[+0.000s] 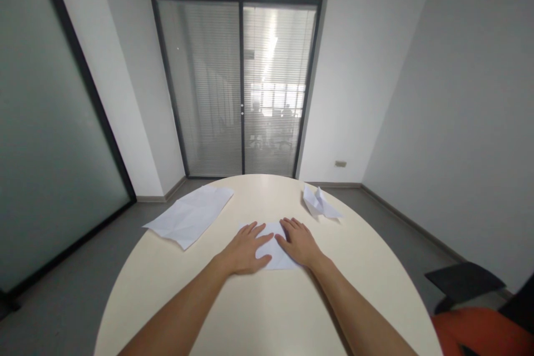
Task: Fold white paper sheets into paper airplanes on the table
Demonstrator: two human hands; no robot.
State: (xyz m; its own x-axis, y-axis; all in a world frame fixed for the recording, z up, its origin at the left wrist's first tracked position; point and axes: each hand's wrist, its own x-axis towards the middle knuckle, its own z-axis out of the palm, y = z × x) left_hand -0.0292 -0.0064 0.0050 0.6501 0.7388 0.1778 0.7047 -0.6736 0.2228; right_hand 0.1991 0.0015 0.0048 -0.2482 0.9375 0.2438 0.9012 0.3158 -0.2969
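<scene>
A white sheet of paper (277, 256) lies flat on the table in front of me, partly covered by both hands. My left hand (246, 249) rests on its left side with the fingers spread. On the right side of the sheet lies my right hand (301, 242), palm down, fingers stretched forward and the thumb pointing toward the left hand. Neither hand grips anything. What is under the palms is hidden.
The round cream table (267, 317) carries a larger creased paper sheet (194, 211) at the far left, overhanging the edge. A folded paper shape (319, 203) stands at the far right. A chair with an orange seat (479, 331) is at the lower right.
</scene>
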